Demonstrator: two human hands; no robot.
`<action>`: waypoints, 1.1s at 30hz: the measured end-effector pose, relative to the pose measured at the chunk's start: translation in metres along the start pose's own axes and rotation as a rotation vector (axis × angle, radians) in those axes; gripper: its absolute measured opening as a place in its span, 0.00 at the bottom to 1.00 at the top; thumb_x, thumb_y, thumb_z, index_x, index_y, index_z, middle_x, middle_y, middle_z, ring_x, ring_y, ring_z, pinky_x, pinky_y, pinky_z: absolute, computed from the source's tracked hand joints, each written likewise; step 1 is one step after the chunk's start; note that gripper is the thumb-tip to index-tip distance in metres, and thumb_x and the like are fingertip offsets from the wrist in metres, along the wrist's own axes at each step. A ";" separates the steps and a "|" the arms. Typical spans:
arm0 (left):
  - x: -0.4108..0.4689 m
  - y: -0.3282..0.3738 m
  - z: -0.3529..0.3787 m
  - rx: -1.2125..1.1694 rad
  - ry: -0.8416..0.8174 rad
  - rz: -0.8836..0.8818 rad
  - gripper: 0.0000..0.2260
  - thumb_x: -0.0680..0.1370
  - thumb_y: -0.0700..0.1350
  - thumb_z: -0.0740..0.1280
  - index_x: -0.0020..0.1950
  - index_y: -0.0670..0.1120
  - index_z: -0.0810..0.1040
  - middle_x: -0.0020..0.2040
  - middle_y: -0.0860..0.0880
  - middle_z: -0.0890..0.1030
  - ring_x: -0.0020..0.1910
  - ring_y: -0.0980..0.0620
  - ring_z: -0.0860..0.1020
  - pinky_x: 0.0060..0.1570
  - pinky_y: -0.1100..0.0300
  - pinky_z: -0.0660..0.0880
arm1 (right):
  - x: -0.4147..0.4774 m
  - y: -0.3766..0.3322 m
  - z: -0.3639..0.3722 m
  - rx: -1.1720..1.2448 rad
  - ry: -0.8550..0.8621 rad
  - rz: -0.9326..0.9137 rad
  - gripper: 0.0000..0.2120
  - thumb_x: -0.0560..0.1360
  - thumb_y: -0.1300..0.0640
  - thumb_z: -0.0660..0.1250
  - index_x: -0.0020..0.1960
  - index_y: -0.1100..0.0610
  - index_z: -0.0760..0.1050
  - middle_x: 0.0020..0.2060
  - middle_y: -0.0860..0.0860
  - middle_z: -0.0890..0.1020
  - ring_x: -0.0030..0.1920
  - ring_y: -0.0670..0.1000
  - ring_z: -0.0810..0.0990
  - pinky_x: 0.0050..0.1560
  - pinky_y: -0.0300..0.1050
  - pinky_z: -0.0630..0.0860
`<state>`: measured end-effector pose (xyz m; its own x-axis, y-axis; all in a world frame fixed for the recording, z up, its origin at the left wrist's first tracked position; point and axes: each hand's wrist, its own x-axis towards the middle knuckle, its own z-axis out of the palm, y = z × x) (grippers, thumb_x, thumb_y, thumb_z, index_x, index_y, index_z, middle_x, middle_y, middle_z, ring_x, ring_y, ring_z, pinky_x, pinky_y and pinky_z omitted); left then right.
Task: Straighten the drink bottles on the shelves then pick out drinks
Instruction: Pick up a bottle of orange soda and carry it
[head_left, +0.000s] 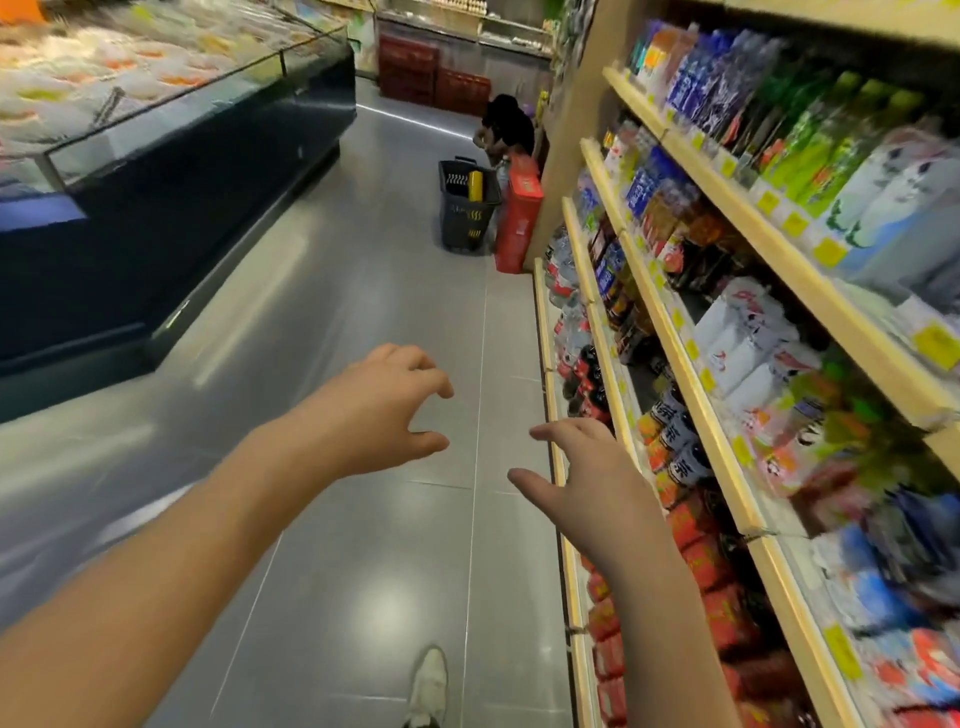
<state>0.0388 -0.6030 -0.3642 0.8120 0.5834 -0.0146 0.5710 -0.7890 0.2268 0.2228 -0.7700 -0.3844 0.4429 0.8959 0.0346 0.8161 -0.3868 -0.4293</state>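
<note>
Your left hand (384, 410) and right hand (587, 483) grip nothing, fingers loosely curled over the aisle. Blue-and-orange-labelled plastic drink bottles (675, 441) stand at the front edge of the pale wooden shelves (706, 415), near your right hand. Prob. full, heavy-ish, slick: take each round mid-body.

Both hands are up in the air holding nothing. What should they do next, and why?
Probably reach the right hand to the bottles on the shelf beside it. It and the left hand hold nothing, hang over the floor, and touch no drink yet.
</note>
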 end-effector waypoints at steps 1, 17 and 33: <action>0.022 -0.004 0.001 0.011 -0.001 0.008 0.25 0.75 0.63 0.68 0.70 0.59 0.70 0.70 0.55 0.68 0.71 0.52 0.63 0.69 0.53 0.68 | 0.020 0.008 0.003 0.010 -0.007 0.008 0.24 0.77 0.39 0.70 0.70 0.43 0.73 0.69 0.41 0.71 0.63 0.44 0.75 0.51 0.43 0.74; 0.319 -0.091 -0.007 0.023 -0.104 0.128 0.25 0.76 0.62 0.68 0.70 0.58 0.70 0.72 0.54 0.67 0.72 0.52 0.63 0.68 0.54 0.69 | 0.295 0.069 0.003 -0.024 -0.079 0.164 0.25 0.77 0.37 0.68 0.71 0.43 0.72 0.69 0.40 0.71 0.62 0.45 0.77 0.51 0.46 0.76; 0.543 -0.158 0.008 0.059 -0.330 0.562 0.25 0.76 0.62 0.68 0.72 0.57 0.70 0.72 0.51 0.68 0.72 0.50 0.64 0.69 0.53 0.68 | 0.433 0.057 0.056 0.050 -0.014 0.664 0.24 0.79 0.39 0.66 0.73 0.45 0.71 0.71 0.44 0.71 0.65 0.48 0.76 0.60 0.49 0.77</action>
<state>0.3901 -0.1629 -0.4161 0.9778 -0.0036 -0.2096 0.0464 -0.9713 0.2333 0.4403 -0.3917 -0.4444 0.8406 0.4737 -0.2627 0.3534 -0.8472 -0.3968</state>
